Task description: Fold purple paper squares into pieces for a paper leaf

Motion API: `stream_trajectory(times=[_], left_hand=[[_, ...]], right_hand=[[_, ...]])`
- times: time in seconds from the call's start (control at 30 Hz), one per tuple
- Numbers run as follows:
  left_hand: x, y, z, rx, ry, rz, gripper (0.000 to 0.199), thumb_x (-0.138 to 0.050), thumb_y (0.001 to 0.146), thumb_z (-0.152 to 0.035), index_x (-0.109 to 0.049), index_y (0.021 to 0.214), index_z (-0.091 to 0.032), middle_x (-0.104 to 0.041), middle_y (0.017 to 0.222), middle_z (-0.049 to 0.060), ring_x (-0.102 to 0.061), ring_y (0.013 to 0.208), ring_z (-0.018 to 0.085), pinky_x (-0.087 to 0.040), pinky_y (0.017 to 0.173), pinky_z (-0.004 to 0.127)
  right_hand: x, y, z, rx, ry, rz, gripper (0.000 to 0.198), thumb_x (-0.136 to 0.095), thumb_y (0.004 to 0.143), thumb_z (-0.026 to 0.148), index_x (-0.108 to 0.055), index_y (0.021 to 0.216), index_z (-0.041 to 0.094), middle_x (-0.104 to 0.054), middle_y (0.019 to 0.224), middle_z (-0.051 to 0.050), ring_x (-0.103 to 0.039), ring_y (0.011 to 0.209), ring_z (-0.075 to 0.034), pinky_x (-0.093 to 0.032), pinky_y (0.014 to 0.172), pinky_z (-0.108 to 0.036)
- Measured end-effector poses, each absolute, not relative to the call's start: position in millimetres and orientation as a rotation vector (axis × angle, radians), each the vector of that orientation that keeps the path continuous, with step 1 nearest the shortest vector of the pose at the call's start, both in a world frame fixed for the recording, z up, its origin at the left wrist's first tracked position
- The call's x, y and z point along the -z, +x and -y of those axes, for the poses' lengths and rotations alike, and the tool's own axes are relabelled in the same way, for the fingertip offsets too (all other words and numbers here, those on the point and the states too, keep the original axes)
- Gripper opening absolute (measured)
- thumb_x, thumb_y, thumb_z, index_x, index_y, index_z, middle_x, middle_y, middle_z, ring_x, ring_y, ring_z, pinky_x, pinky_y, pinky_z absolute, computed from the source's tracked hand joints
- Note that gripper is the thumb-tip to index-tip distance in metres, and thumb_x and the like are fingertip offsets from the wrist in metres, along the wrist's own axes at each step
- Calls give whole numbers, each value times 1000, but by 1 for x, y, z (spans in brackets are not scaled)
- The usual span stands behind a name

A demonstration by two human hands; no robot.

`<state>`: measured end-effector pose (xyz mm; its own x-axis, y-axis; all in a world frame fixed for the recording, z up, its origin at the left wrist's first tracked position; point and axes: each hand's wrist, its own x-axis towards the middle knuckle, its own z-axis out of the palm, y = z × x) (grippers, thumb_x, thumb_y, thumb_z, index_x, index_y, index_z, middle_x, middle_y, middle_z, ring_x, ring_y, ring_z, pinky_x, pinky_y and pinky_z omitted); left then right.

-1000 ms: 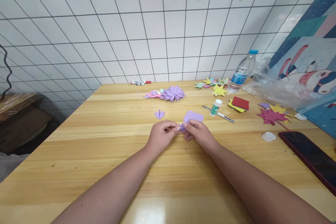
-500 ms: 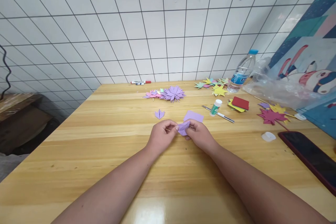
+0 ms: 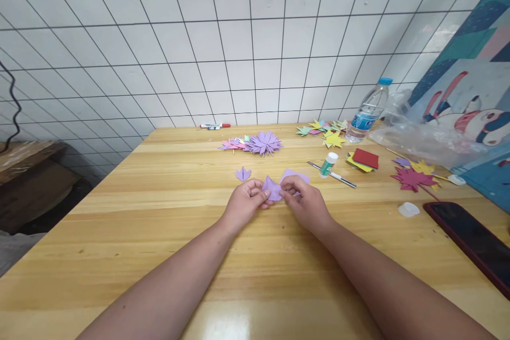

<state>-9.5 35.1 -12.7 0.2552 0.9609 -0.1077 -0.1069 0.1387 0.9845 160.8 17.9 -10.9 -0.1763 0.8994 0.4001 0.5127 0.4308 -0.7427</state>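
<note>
Between my hands is a small piece of purple paper (image 3: 272, 189), folded to a point at its top. My left hand (image 3: 247, 200) pinches its left side between thumb and fingers. At the paper's right edge, my right hand (image 3: 306, 203) has its thumb and fingertips closed on the corner. Partly behind my right hand lies a flat sheet of purple paper (image 3: 297, 174). A small folded purple paper piece (image 3: 243, 173) rests on the table just beyond my left hand.
Beyond my hands sit a purple paper flower (image 3: 263, 143), a glue stick (image 3: 329, 164), a pen (image 3: 341, 180) and red and yellow paper squares (image 3: 365, 158). To the right are a water bottle (image 3: 368, 111), paper leaves (image 3: 412, 177), a white cap (image 3: 408, 209) and a phone (image 3: 470, 241).
The purple paper has been turned, so its point now faces up and away from me. My right hand has shifted its hold to the paper's right edge.
</note>
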Motion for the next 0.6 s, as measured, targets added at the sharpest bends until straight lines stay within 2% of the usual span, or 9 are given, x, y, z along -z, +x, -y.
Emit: stream_trajectory(times=[0.1, 0.23, 0.33, 0.5, 0.6], left_hand=[[9, -11, -35, -998, 1106, -990, 33, -73, 64, -34, -60, 85, -13, -68, 66, 3, -63, 59, 12, -47, 59, 21], [9, -14, -37, -1015, 1052, -978, 33, -74, 64, -33, -61, 87, -13, -68, 70, 3, -63, 60, 11, -48, 59, 21], [10, -15, -38, -980, 1059, -975, 32, -74, 64, -31, -60, 87, -13, -68, 69, 3, -64, 61, 11, -48, 59, 20], [10, -15, -37, -937, 1071, -993, 32, -76, 62, -31, -59, 83, -14, -69, 69, 3, -65, 65, 13, -48, 58, 20], [10, -13, -35, -940, 1123, -1012, 31, -76, 61, -32, -58, 79, -13, -68, 66, 3, -65, 64, 14, -47, 58, 22]], right_hand=[[9, 164, -18, -420, -1086, 1987, 28, -42, 78, 5, -60, 88, 23, -65, 89, -2, -59, 85, -15, -45, 77, -28], [8, 166, -20, -346, -952, 2063, 43, -40, 73, -3, -62, 99, 24, -64, 99, -3, -56, 96, -16, -44, 85, -32], [8, 166, -21, -297, -950, 2062, 34, -48, 76, 2, -62, 99, 24, -64, 97, -3, -56, 93, -17, -44, 83, -32], [7, 166, -23, -223, -992, 2041, 13, -57, 79, 14, -66, 86, 22, -66, 86, -3, -58, 83, -16, -44, 77, -31], [7, 165, -22, -262, -1036, 2028, 11, -57, 80, 15, -66, 81, 22, -67, 84, -2, -58, 82, -16, -44, 77, -30]])
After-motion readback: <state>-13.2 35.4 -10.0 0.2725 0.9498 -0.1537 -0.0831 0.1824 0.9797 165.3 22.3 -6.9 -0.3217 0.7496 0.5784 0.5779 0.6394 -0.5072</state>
